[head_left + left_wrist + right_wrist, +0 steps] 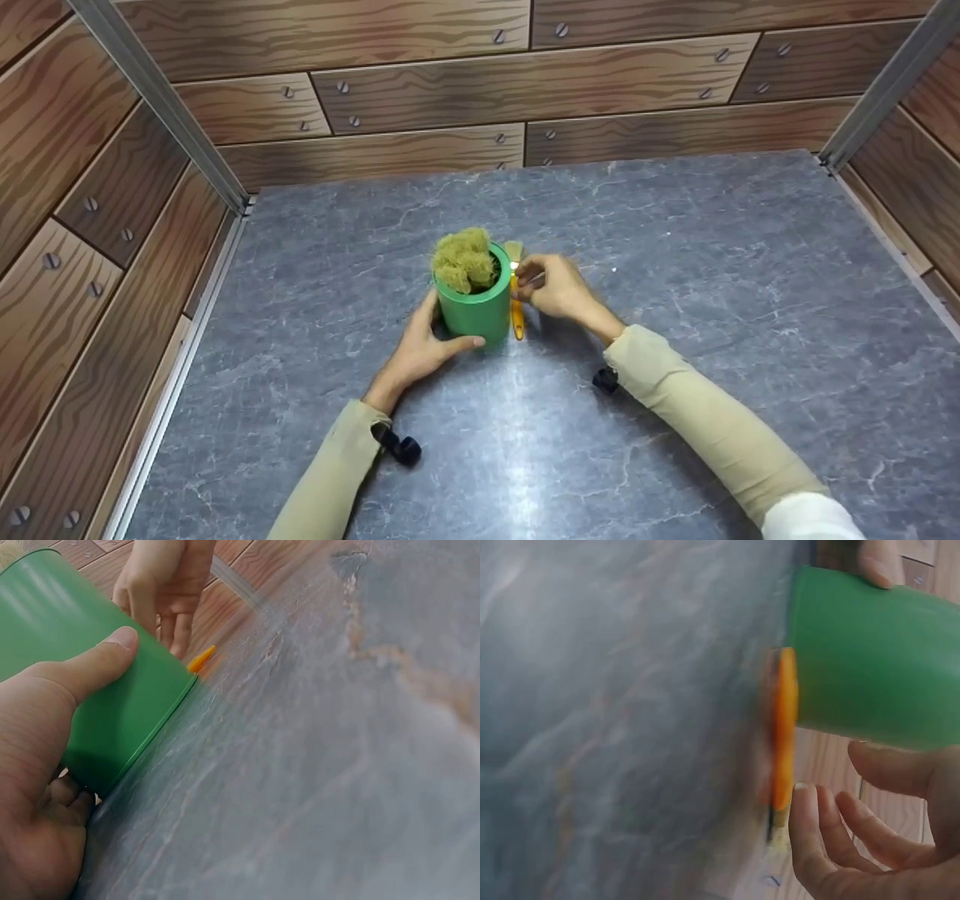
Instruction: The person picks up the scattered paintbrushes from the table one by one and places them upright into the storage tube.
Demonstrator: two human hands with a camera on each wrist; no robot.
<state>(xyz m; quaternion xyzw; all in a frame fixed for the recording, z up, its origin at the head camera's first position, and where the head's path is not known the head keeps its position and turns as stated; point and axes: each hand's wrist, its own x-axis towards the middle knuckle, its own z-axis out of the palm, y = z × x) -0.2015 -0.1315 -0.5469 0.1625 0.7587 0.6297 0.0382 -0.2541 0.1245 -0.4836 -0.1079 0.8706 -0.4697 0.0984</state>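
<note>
A green cylindrical pot (pixel 474 315) stands upright on the table, with a fuzzy yellow-green moss-like clump (pixel 463 259) at its open top and a dark inside. My left hand (pixel 420 346) grips the pot low on its left side, the thumb (pixel 101 666) across the near wall and the fingers round behind. Flat beside the pot's right side lies a brush with an orange handle (pixel 517 319), its pale bristles (pixel 514 249) pointing away. Right by the brush is my right hand (pixel 556 287), fingers loosely bent with nothing between thumb and fingertips (pixel 804 802).
The grey marbled tabletop (pixel 712 285) spreads around the pot on all sides. Wood-patterned panels (pixel 420 90) wall it at the back, left and right, with metal posts (pixel 172 112) at the rear corners. Each sleeve carries a small black camera (pixel 405 450).
</note>
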